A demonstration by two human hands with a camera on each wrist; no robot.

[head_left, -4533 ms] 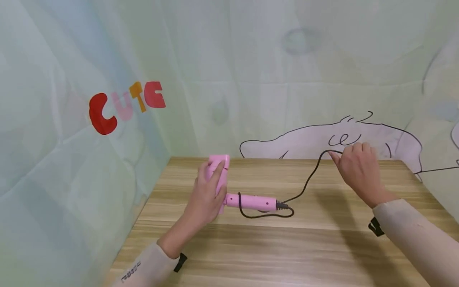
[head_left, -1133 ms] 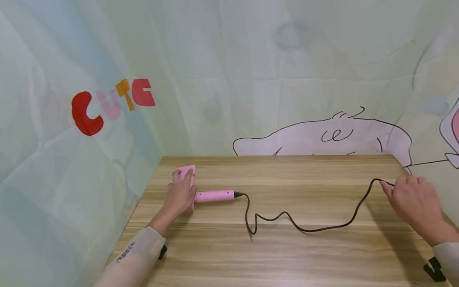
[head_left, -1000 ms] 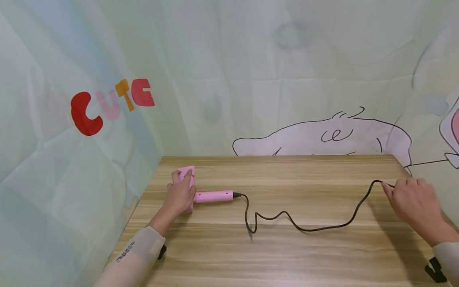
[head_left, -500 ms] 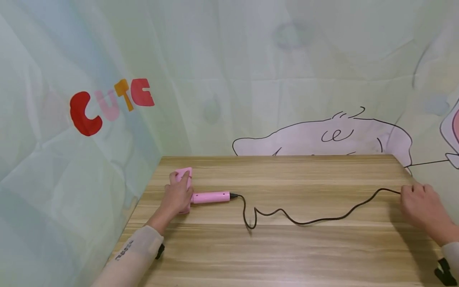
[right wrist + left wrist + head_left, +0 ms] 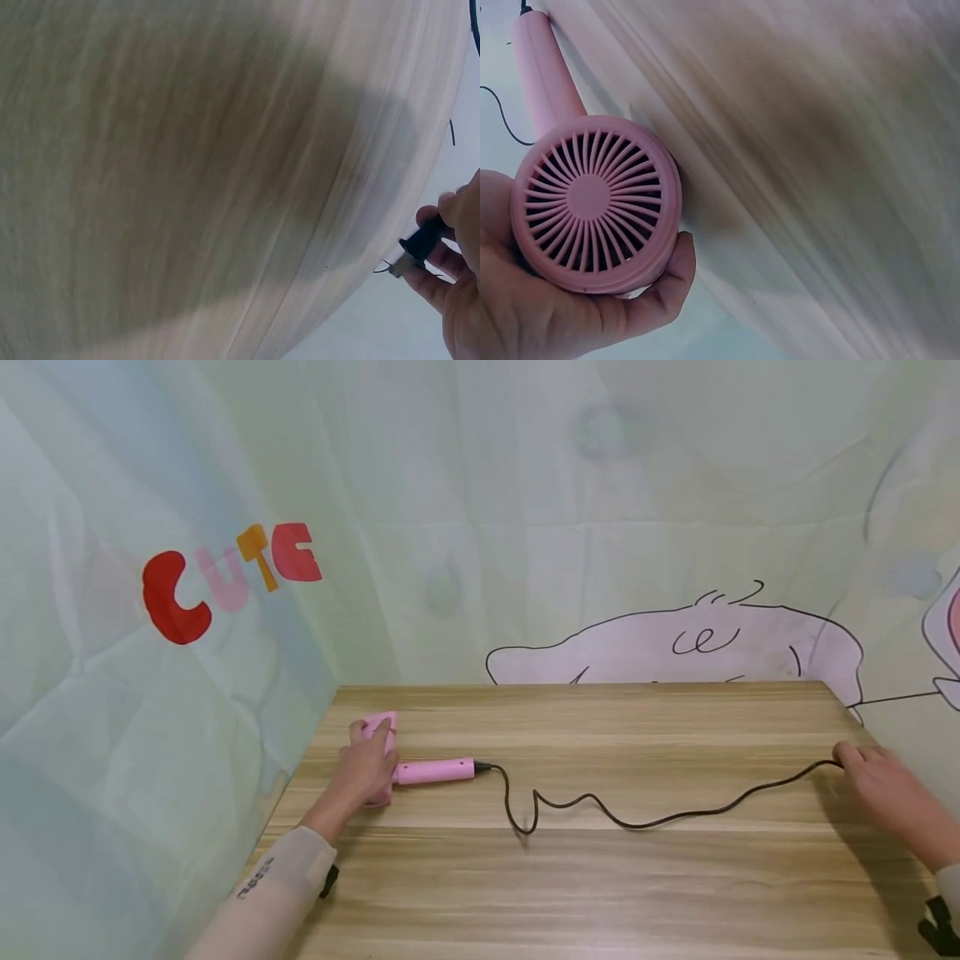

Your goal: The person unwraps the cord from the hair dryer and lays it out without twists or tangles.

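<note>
A pink hair dryer [image 5: 435,771] lies at the left of the wooden table, its handle pointing right. My left hand [image 5: 363,768] grips its body from above. The left wrist view shows the dryer's round rear grille [image 5: 589,196], with the thumb and fingers curled round the barrel. From the handle a black cord [image 5: 652,824] runs in loose bends to my right hand [image 5: 888,789] at the table's right side. In the right wrist view, the fingers of that hand pinch a dark plug [image 5: 424,240] at the cord's end.
The wooden table [image 5: 600,893] ends at a pale fabric backdrop [image 5: 480,568] behind and on the left. Colourful letters [image 5: 176,597] and a cartoon animal [image 5: 675,647] are printed on it. The table's right edge runs close to my right hand.
The cord was looped about the handle several seconds ago and now stretches across the table. The dryer has shifted left in my left hand; my right hand has moved right and lower.
</note>
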